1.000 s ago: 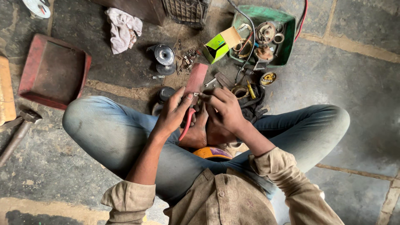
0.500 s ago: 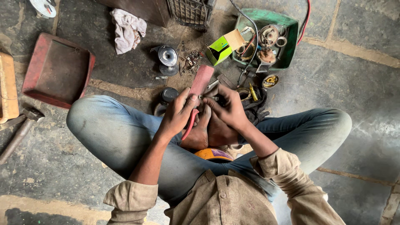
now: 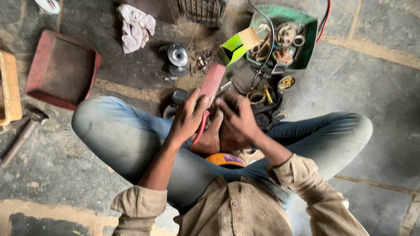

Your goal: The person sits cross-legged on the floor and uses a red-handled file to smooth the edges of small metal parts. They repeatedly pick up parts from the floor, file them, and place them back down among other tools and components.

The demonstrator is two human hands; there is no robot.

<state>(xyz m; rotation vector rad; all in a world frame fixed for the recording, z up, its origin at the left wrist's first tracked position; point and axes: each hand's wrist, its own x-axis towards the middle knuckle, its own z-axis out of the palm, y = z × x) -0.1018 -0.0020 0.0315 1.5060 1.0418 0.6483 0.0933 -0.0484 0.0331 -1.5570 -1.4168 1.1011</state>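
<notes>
I sit cross-legged on a stone floor in blue jeans, with both hands meeting over my bare feet. My left hand (image 3: 188, 117) grips a red-handled tool (image 3: 199, 130) whose handle curves down under the palm. Fingers curled, my right hand (image 3: 238, 116) presses against the left fingertips, pinching a small part that the fingers hide. A flat reddish bar (image 3: 213, 81) lies just beyond the hands. I cannot tell whether it touches them. An orange and purple object (image 3: 225, 159) rests in my lap.
A green tray (image 3: 308, 41) of rings and coils stands at the back right, with a green and tan box (image 3: 238, 46) beside it. Nearby lie a round metal part (image 3: 177, 56), a white rag (image 3: 135, 26), a red metal tray (image 3: 61, 70), a hammer (image 3: 24, 133), black parts and cables (image 3: 267, 98).
My hands stay pressed together over my feet. The right fingers have closed in tighter against the left. The view has shifted slightly.
</notes>
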